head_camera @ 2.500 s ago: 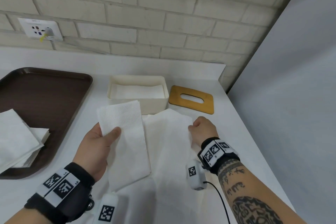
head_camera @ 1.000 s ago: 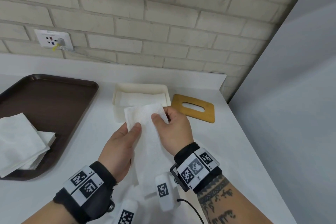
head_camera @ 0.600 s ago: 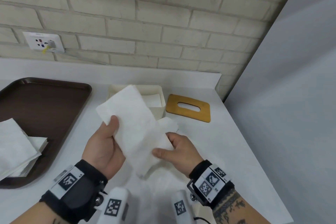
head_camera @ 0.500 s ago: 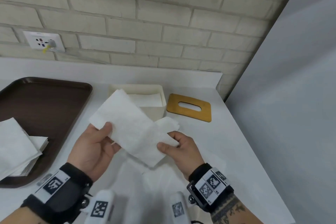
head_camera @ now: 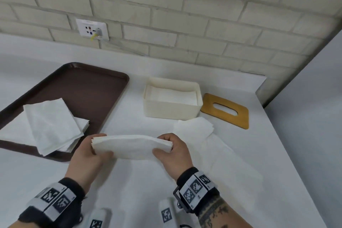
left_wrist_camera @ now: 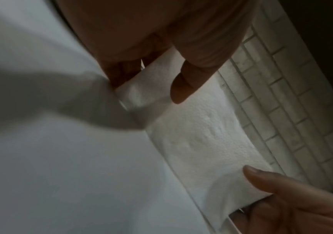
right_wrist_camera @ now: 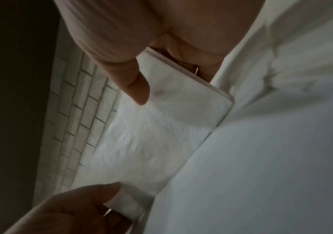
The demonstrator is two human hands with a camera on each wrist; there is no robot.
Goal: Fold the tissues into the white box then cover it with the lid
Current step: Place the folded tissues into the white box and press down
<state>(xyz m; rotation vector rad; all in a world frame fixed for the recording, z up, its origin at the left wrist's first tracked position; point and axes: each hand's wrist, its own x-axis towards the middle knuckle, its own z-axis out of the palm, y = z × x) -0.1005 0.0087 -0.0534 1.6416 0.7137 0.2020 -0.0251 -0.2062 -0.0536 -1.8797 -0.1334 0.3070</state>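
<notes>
A folded white tissue [head_camera: 132, 146] is held level above the counter between both hands. My left hand [head_camera: 92, 151] pinches its left end, thumb on the near face. My right hand [head_camera: 171, 151] pinches its right end the same way. Both wrist views show the tissue [left_wrist_camera: 199, 142] [right_wrist_camera: 155, 131] stretched between thumbs and fingers. The white box [head_camera: 172, 106] stands behind the hands, open, with folded tissues lying inside. The wooden lid [head_camera: 224, 110] with an oval slot lies flat to the right of the box.
A brown tray [head_camera: 87, 87] at the left carries a stack of unfolded tissues [head_camera: 50, 126]. More loose tissues [head_camera: 194, 127] lie on the counter in front of the box and under my right arm. A brick wall with a socket [head_camera: 92, 28] stands behind.
The tissue went from a long slanted strip to a narrower folded band held level. Both hands now pinch its two ends, lower and nearer to me. The camera view shifted left.
</notes>
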